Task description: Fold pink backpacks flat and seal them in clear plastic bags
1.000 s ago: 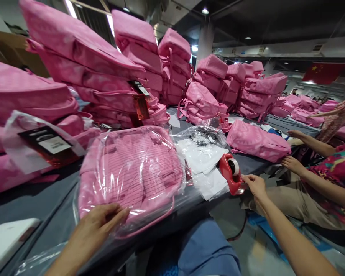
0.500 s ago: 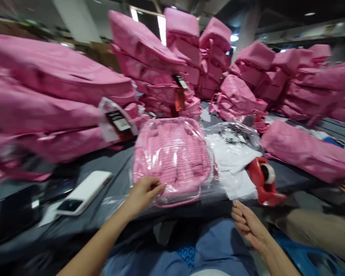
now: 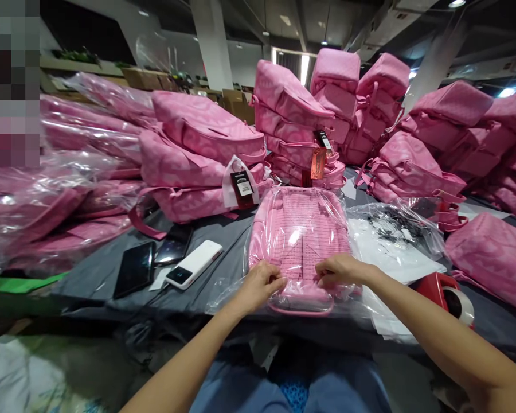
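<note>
A pink backpack [image 3: 300, 223] in clear plastic [image 3: 296, 238] lay before us at twelve o'clock. Our left hand [image 3: 260, 285], at its eight, and right hand [image 3: 339, 269], at its four, touched the plastic, fingers curled narrow; whether they pinched any, we couldn't tell.

Left grip [image 3: 258, 287], right grip [image 3: 339, 269] at clear-bagged pink backpack [image 3: 303, 232], gray table [image 3: 92, 287] beneath.

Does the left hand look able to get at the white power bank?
Probably yes: the left hand is at the wrapped bag, but only cloth and loose plastic lie between that hand and the power bank.
</note>
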`<action>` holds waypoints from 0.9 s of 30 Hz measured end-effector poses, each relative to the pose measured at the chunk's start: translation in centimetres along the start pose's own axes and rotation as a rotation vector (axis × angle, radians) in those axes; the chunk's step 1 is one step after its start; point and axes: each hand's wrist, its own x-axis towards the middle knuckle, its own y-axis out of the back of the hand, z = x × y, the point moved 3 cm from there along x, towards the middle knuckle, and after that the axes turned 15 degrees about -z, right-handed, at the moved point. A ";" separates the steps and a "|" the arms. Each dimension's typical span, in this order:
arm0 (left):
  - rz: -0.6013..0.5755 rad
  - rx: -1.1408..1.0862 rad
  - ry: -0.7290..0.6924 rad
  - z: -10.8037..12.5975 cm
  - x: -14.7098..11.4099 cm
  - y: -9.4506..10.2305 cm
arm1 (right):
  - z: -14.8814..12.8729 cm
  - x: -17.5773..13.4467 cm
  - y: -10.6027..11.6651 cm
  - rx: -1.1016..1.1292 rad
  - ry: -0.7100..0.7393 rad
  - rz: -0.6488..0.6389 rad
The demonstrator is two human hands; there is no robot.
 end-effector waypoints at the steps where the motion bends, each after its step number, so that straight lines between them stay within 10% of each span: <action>1: -0.001 -0.003 0.001 0.0 0.0 0.0 | 0.3 0.4 -0.1 -0.025 -0.056 0.003; 6: -0.006 -0.019 0.000 0.0 -0.2 0.0 | 2.3 -2.0 -2.1 -0.157 -0.355 0.351; 10: 0.001 -0.021 -0.004 -0.2 -0.1 -0.1 | 1.6 -4.7 -7.2 -0.279 -0.043 0.612; 15: -0.022 0.022 -0.030 -0.1 -0.4 0.1 | 0.4 -3.4 -12.3 -0.373 0.137 0.556; 27: 0.139 0.396 -0.134 -3.8 -6.7 4.0 | 1.4 -2.6 -12.6 -0.203 0.180 0.554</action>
